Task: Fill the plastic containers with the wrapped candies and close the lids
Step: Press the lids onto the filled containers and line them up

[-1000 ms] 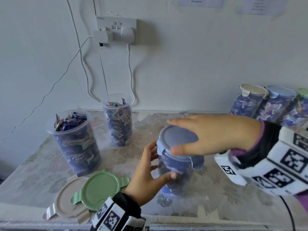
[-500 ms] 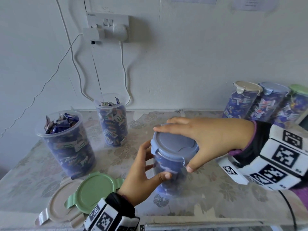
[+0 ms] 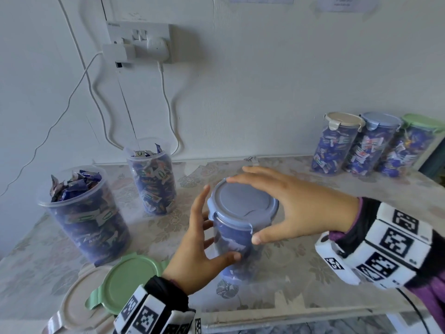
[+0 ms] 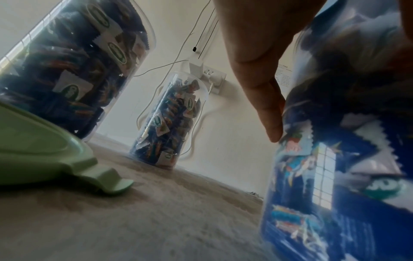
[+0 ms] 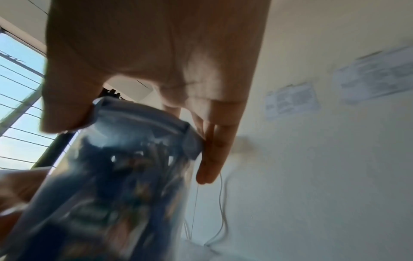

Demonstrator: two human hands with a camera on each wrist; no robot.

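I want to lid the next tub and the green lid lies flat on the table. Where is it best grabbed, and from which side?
Probably by a latch tab of the green lid: the tabs jut past the round rim, and the disc lies flat, overlapping the beige lid. Pinch the tab on its right side, beside the left hand, coming in low from the right.

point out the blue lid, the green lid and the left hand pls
blue lid (image 3: 240, 201): head view, flat top centre.
green lid (image 3: 131, 282): head view, middle of its disc.
left hand (image 3: 195, 256): head view, back of the hand.
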